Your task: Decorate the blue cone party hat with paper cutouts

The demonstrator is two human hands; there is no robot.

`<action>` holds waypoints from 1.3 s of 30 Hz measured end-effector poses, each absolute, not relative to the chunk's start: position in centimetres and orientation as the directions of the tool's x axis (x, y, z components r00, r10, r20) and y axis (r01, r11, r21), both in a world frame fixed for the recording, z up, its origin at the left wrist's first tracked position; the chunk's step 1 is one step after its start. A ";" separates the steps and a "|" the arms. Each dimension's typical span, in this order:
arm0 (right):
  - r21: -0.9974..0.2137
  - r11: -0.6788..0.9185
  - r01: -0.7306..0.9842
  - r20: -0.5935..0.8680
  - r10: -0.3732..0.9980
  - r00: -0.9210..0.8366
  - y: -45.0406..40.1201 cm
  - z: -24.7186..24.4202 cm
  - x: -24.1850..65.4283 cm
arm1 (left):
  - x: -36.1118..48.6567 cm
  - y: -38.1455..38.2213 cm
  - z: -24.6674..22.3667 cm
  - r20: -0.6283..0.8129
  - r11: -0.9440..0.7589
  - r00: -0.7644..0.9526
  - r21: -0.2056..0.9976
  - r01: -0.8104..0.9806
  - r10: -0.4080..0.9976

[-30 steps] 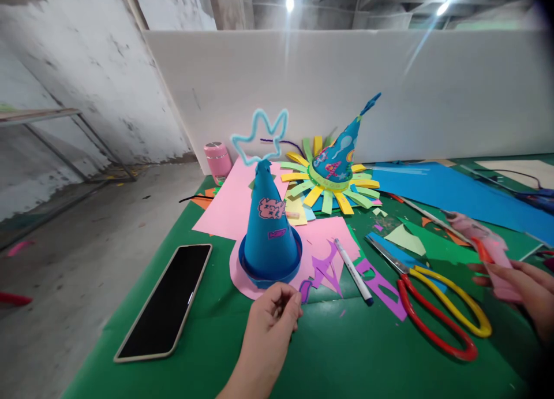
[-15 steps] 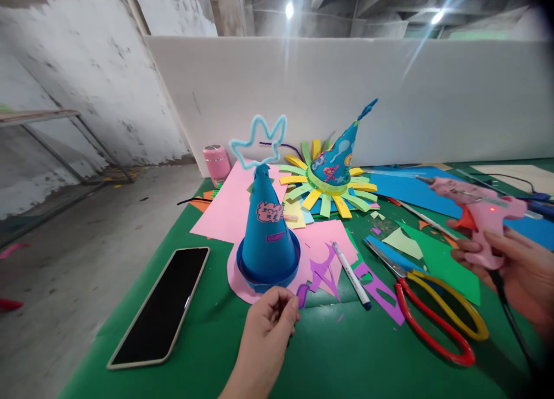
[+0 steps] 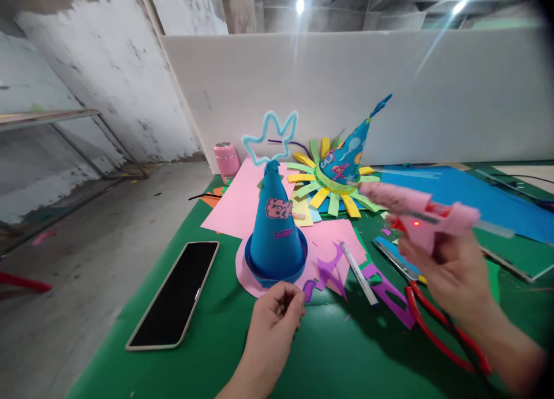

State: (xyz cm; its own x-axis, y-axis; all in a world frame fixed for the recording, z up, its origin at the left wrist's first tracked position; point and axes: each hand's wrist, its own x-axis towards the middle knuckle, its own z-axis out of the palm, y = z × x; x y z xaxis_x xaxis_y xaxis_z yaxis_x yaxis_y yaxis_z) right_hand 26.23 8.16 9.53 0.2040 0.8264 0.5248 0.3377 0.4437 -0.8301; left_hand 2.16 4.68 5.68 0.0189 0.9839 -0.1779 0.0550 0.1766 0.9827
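Note:
In my right hand (image 3: 454,266) is a pink glue gun (image 3: 422,217) with a lit red light, its nozzle pointing left. A blue paper cone hat (image 3: 277,243) stands in front of me on a pink paper brim (image 3: 242,278). A blue strip rings its base, and a pink drawn cutout and a small purple one sit on its side. From its tip rises a light-blue fuzzy star outline (image 3: 270,136). My left hand (image 3: 277,321) is closed at the near edge of the blue strip; anything between its fingers is hidden.
Around the hat on the green table lie a phone (image 3: 175,295), a marker (image 3: 359,275), red-handled scissors (image 3: 437,312) and purple paper scraps (image 3: 389,298). Behind stand a second cone hat (image 3: 346,159) with yellow-green petals and a pink jar (image 3: 227,162). A white panel (image 3: 346,81) backs the table.
My right hand has brought the glue gun leftward, towards the hat and over the scissors. The view has shifted slightly; my left hand stays closed beside the hat's base.

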 end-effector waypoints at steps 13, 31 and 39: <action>-0.915 0.344 0.211 0.329 0.939 -0.101 6.2 5.7 22.3 | 1.5 4.5 5.8 0.181 -0.133 -0.108 0.927 0.351 0.978; -0.890 0.361 0.278 0.324 0.931 -0.169 5.3 4.7 21.7 | -1.1 5.4 6.0 0.420 -0.250 -0.145 0.746 0.617 0.896; -0.829 0.442 0.342 0.376 0.894 -0.243 6.0 6.5 22.0 | -2.2 6.3 5.0 0.436 -0.258 -0.105 0.691 0.675 0.894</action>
